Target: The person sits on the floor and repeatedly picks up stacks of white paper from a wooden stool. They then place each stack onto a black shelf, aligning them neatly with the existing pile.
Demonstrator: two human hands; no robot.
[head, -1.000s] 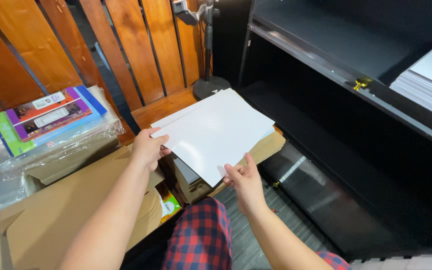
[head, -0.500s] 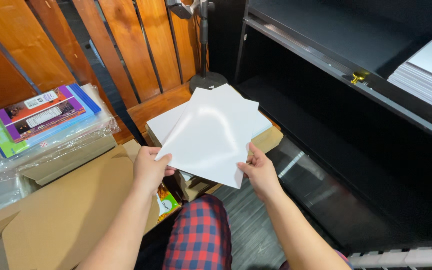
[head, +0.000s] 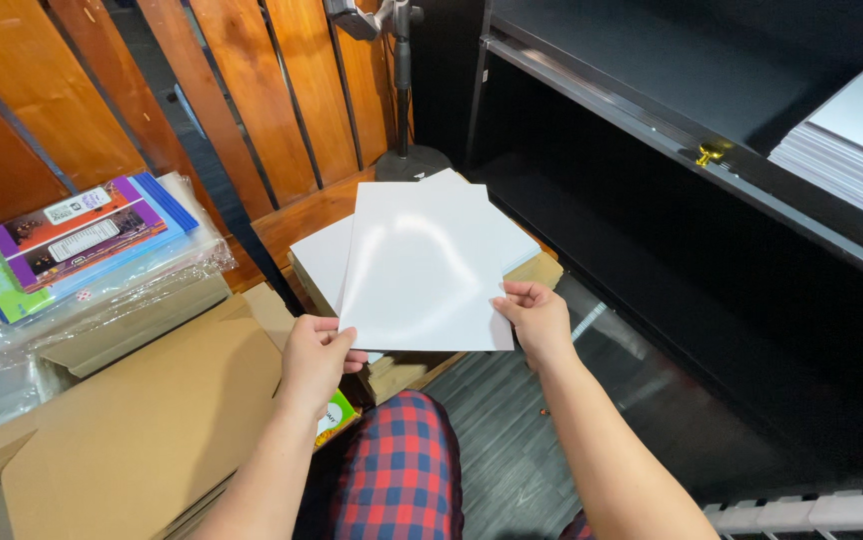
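In the middle of the frame, a glossy white sheet point(head: 427, 265) stands long axis upright, pinched at its bottom corners by the left hand point(head: 317, 355) and right hand point(head: 537, 320) (thumbs on top), over more sheets point(head: 320, 255)

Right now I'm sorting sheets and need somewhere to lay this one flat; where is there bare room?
The flat cardboard left of the left hand lies bare. The black shelf is bare left of the paper stack. The grey floor right of the plaid knee is narrow. The box under the held sheet and right hand already carries paper, and plastic-wrapped packs crowd the far left.
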